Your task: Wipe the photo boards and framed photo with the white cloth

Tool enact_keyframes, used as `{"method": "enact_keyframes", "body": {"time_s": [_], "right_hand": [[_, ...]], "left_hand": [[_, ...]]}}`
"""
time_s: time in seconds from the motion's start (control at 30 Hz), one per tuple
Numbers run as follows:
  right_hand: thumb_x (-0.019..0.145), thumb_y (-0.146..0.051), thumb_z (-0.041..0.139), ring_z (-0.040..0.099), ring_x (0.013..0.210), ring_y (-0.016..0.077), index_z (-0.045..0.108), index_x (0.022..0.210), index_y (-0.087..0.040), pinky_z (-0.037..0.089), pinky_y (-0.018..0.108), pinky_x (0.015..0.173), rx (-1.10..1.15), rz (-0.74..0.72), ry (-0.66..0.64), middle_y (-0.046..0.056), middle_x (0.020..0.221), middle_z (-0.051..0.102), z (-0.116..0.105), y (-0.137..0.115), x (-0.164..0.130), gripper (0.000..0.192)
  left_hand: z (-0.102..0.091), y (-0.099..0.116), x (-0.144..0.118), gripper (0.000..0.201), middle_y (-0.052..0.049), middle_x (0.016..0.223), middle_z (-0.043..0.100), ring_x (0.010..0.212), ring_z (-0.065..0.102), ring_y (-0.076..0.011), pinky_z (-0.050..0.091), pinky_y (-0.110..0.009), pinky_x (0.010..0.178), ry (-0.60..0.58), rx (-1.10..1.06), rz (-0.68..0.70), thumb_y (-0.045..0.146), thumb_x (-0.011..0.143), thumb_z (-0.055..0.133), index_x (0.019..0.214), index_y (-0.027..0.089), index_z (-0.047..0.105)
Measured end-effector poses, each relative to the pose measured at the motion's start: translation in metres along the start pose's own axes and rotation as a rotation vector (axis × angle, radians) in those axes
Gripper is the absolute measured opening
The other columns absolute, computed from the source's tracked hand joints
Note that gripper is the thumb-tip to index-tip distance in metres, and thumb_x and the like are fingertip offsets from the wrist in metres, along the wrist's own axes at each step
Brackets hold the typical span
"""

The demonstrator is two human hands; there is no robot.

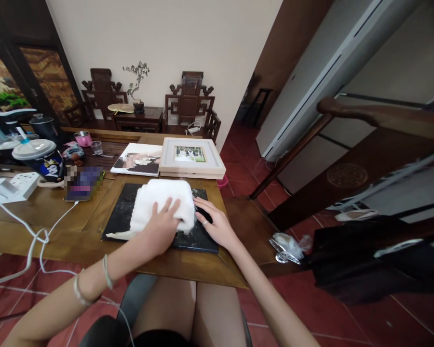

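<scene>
A folded white towel [162,195] lies on a dark, speckled flat board [117,212] near the table's front edge. My left hand [162,226] rests flat on top of the towel with its fingers spread. At the towel's right side, my right hand [215,221] has its fingers stretched out, the tips at the towel's edge and the palm over the board. Whether its thumb touches the board I cannot tell. One thin strip of the towel sticks out at the lower left.
Behind the board are a framed picture [190,153] and a photo print [137,159]. A phone [84,184], a lidded drink cup [39,156], a white power strip [21,187] and white cables [29,226] occupy the left. A wooden chair [347,168] stands at right.
</scene>
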State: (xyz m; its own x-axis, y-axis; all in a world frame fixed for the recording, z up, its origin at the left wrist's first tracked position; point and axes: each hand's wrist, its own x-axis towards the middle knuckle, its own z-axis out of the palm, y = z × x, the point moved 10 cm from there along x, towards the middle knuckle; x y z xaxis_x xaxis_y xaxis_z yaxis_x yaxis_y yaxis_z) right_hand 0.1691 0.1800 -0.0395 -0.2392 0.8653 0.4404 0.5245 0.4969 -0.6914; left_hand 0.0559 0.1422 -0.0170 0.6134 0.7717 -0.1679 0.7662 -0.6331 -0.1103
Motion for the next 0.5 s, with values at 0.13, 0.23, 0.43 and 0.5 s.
{"method": "enact_keyframes", "body": {"time_s": [0.13,0.23,0.43,0.5], "right_hand": [[0.091,-0.034,0.05,0.05,0.127,0.0257,0.062,0.123,-0.022,0.037,0.05,0.109,0.003,-0.005,-0.004,0.011,0.13,0.06,0.0,-0.001,0.0,0.036],[0.091,-0.035,0.05,0.049,0.127,0.0254,0.062,0.123,-0.021,0.036,0.049,0.109,0.0,0.0,-0.009,0.012,0.131,0.059,0.001,-0.001,-0.001,0.037],[0.091,-0.034,0.049,0.049,0.128,0.0248,0.061,0.124,-0.022,0.036,0.049,0.109,-0.009,0.004,-0.016,0.011,0.132,0.058,0.001,0.0,-0.001,0.037],[0.091,-0.035,0.049,0.049,0.128,0.025,0.062,0.124,-0.021,0.036,0.049,0.109,-0.013,0.005,-0.015,0.012,0.132,0.058,0.002,0.001,-0.001,0.038]], "left_hand": [[0.016,0.04,-0.046,0.029,-0.016,0.155,0.021,0.141,0.021,-0.0397,0.034,-0.063,0.103,-0.079,-0.011,0.044,0.015,0.089,0.049,0.11,0.016,0.069],[0.024,0.057,-0.07,0.027,-0.014,0.155,0.022,0.14,0.024,-0.0403,0.036,-0.062,0.102,-0.118,-0.057,0.12,0.019,0.088,0.053,0.108,0.02,0.071],[0.011,0.034,-0.061,0.033,-0.015,0.154,0.024,0.141,0.024,-0.0374,0.037,-0.057,0.104,-0.074,-0.126,0.202,0.006,0.078,0.055,0.108,0.015,0.068],[0.004,0.012,-0.039,0.042,-0.014,0.154,0.026,0.141,0.025,-0.0342,0.039,-0.055,0.103,-0.003,-0.121,0.178,-0.001,0.079,0.047,0.113,0.016,0.064]]}}
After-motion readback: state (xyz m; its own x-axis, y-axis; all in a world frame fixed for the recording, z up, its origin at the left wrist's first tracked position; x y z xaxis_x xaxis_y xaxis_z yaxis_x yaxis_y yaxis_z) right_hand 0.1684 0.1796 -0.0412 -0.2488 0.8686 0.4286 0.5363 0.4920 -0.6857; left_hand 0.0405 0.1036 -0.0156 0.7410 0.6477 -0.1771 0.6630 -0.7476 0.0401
